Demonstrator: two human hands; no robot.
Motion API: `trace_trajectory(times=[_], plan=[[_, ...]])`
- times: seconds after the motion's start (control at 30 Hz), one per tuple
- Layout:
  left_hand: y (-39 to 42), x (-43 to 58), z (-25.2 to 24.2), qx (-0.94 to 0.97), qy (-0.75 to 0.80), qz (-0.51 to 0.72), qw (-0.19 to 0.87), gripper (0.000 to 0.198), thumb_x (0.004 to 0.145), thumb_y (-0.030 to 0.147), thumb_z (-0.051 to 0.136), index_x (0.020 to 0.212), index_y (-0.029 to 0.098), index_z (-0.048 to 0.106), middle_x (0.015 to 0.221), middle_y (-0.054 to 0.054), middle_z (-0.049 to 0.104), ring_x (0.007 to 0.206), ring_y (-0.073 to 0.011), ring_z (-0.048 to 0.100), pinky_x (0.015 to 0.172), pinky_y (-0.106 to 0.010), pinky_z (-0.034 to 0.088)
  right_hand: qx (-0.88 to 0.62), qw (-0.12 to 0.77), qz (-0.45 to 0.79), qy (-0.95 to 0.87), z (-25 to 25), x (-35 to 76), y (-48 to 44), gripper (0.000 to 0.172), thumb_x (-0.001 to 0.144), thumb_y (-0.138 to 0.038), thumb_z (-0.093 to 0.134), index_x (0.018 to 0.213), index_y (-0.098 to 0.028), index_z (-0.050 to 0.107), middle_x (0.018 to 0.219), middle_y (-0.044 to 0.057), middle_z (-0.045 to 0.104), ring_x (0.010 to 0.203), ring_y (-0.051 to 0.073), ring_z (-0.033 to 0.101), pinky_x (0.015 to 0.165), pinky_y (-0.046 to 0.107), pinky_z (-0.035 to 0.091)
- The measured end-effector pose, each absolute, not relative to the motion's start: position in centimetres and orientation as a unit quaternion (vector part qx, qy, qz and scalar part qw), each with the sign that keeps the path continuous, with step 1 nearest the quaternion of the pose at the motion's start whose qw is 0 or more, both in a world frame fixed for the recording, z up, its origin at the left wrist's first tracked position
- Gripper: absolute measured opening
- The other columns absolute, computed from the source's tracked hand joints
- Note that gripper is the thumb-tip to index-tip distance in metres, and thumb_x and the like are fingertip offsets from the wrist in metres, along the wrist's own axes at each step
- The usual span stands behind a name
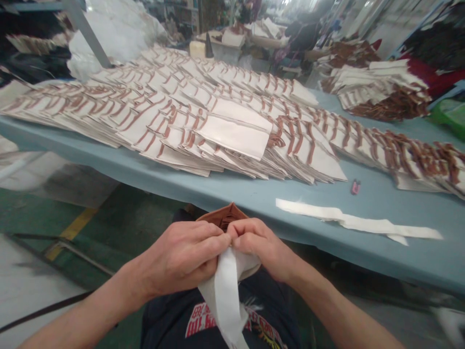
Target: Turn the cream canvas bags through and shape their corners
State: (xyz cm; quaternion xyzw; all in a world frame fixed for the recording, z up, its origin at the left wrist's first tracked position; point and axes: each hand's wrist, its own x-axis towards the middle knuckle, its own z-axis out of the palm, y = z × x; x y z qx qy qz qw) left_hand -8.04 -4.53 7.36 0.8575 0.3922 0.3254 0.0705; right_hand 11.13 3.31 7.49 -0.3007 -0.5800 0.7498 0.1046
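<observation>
My left hand [183,259] and my right hand [259,245] meet over my lap, just below the table's front edge. Both are closed, pinching the top of a white fabric piece [225,295] that hangs down over my dark shirt. A brown strap [223,215] sticks up behind my fingertips, attached to or held with the white piece. Which fingers grip the strap is hidden.
A light blue table [254,194] carries long overlapping rows of white fabric pieces with brown straps [203,121]. A loose white strip [356,223] and a small pink object [355,187] lie near the front edge. More stacks [378,89] lie at the back right. A green floor lies on the left.
</observation>
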Motion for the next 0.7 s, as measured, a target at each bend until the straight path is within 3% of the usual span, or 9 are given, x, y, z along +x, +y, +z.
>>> trace_trajectory(times=[0.2,0.37,0.7], plan=[[-5.1,-8.3,8.6,0.794,0.460,0.345,0.196,0.019,0.085,0.010,0.049,0.101,0.019,0.056,0.079,0.001,0.068,0.064,-0.0120,0.062,0.064,-0.021,0.046,-0.293,0.128,0.702,-0.636,9.7,11.5,2.9,0.013,0.068,-0.031,0.053,0.065,-0.019,0.051,0.060,-0.004,0.044,0.056,0.010,0.035,0.050,0.022,0.028],[-4.5,-8.9,9.2,0.776,0.439,0.313,0.328,0.021,0.099,0.014,0.041,0.083,0.020,0.053,0.073,0.005,0.057,0.063,-0.0098,0.051,0.062,-0.019,0.039,-0.267,0.172,0.636,-0.703,9.9,11.8,2.5,0.006,0.070,-0.023,0.051,0.066,-0.019,0.053,0.061,-0.004,0.048,0.055,0.010,0.038,0.050,0.021,0.029],[-5.7,-9.5,7.9,0.784,0.452,0.299,0.304,0.025,0.101,0.018,0.050,0.077,0.021,0.046,0.065,0.007,0.048,0.056,-0.0098,0.043,0.057,-0.023,0.030,-0.232,0.202,0.488,-0.817,9.0,11.6,1.9,0.009,0.069,-0.016,0.048,0.066,-0.019,0.056,0.061,-0.002,0.059,0.055,0.011,0.052,0.055,0.022,0.037]])
